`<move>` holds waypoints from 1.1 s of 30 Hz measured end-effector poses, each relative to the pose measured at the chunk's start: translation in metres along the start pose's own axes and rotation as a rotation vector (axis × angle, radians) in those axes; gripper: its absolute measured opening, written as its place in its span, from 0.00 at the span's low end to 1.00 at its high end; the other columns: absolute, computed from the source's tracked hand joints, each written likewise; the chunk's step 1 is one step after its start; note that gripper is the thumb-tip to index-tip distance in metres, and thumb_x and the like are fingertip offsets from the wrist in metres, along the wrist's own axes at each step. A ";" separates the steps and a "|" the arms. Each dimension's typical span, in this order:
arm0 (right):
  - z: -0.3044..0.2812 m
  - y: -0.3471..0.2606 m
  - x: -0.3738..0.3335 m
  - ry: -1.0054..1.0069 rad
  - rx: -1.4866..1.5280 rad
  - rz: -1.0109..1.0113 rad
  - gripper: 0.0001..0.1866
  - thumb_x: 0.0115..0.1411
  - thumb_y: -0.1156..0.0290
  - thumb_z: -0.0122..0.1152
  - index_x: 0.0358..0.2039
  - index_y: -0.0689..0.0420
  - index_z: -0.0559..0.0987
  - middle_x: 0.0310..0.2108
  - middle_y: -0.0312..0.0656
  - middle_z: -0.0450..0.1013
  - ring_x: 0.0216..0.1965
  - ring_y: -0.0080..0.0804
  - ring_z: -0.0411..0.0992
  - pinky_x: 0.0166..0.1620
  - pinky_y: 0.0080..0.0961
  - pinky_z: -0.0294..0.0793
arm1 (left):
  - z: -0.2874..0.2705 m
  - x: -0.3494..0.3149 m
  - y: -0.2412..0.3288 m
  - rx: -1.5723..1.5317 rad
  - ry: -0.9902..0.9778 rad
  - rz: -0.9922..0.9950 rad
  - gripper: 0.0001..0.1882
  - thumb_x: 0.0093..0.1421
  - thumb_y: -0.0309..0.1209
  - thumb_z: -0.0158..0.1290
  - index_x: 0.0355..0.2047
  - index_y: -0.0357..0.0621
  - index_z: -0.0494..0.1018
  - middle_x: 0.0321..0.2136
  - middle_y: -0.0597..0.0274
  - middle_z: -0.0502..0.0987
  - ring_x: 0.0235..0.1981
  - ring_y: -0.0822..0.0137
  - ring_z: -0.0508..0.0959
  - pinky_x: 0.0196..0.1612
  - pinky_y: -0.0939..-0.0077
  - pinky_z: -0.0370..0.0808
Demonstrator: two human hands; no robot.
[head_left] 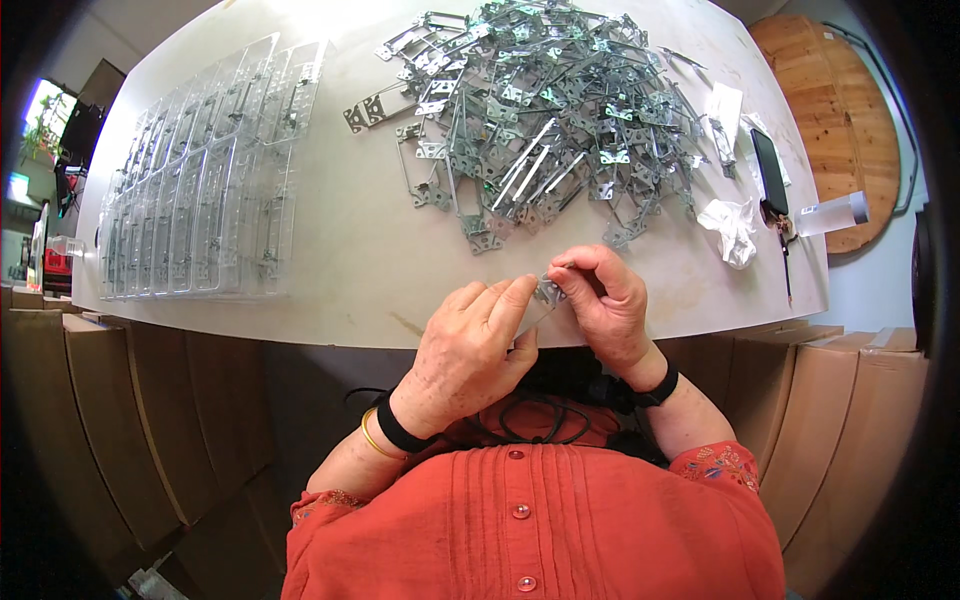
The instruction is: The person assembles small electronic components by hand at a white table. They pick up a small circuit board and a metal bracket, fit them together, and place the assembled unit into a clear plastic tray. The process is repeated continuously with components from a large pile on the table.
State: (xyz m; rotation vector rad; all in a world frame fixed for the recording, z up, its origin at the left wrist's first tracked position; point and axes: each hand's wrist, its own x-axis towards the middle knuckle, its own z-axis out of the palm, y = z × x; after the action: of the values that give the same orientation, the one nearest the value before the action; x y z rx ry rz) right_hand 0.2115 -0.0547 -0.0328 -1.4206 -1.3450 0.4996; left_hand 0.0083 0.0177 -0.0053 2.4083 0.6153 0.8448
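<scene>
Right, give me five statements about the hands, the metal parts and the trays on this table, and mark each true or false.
1. Both hands, the left hand and the right hand, pinch one small metal bracket. True.
2. The pile of metal frames lies on the floor. False: it lies on the table.
3. Clear plastic trays lie on the table to the person's left. True.
4. A dark phone lies among the trays. False: it lies at the table's right edge.
5. The hands wear gloves. False: they are bare, with dark wristbands.
</scene>
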 end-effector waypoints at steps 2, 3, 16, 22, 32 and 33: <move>0.000 0.000 0.000 0.002 -0.004 -0.001 0.07 0.69 0.78 0.71 0.46 0.58 0.83 0.37 0.40 0.81 0.36 0.27 0.78 0.41 0.24 0.79 | 0.000 0.000 0.000 -0.004 -0.001 -0.001 0.32 0.52 0.23 0.68 0.59 0.35 0.75 0.44 0.48 0.84 0.36 0.51 0.82 0.44 0.60 0.80; 0.000 -0.001 0.001 0.005 -0.016 -0.008 0.07 0.69 0.78 0.71 0.46 0.58 0.83 0.37 0.39 0.81 0.36 0.27 0.78 0.41 0.24 0.79 | 0.000 -0.001 0.000 -0.005 -0.002 -0.002 0.32 0.52 0.23 0.68 0.59 0.35 0.75 0.44 0.48 0.84 0.36 0.51 0.82 0.44 0.60 0.80; 0.000 -0.004 0.002 0.006 -0.040 -0.001 0.07 0.68 0.78 0.72 0.44 0.58 0.83 0.37 0.39 0.81 0.36 0.26 0.78 0.40 0.24 0.78 | -0.001 0.000 -0.001 -0.014 -0.009 0.005 0.33 0.52 0.23 0.67 0.60 0.34 0.74 0.43 0.48 0.83 0.35 0.52 0.81 0.44 0.60 0.80; -0.001 -0.003 0.001 -0.018 -0.021 0.023 0.07 0.68 0.78 0.71 0.45 0.58 0.84 0.38 0.40 0.81 0.36 0.27 0.78 0.40 0.24 0.78 | 0.000 -0.001 -0.002 -0.020 -0.005 0.004 0.33 0.52 0.23 0.67 0.60 0.34 0.74 0.43 0.48 0.83 0.35 0.52 0.81 0.44 0.60 0.80; 0.000 -0.005 0.003 0.002 -0.038 -0.022 0.06 0.68 0.79 0.72 0.44 0.58 0.84 0.38 0.40 0.81 0.35 0.27 0.78 0.40 0.24 0.78 | 0.000 -0.001 -0.002 -0.013 -0.012 0.003 0.33 0.53 0.23 0.67 0.60 0.34 0.73 0.42 0.48 0.83 0.35 0.51 0.81 0.43 0.60 0.80; 0.000 -0.004 0.002 0.000 -0.023 -0.003 0.07 0.68 0.79 0.71 0.44 0.58 0.84 0.38 0.40 0.81 0.36 0.28 0.78 0.40 0.25 0.79 | 0.000 -0.001 -0.002 -0.017 -0.010 0.003 0.33 0.53 0.23 0.67 0.60 0.34 0.73 0.42 0.48 0.83 0.35 0.51 0.81 0.43 0.60 0.80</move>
State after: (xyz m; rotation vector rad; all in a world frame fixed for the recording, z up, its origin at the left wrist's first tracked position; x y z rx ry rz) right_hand 0.2103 -0.0541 -0.0290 -1.4376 -1.3564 0.4831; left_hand 0.0069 0.0188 -0.0066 2.3971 0.5983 0.8357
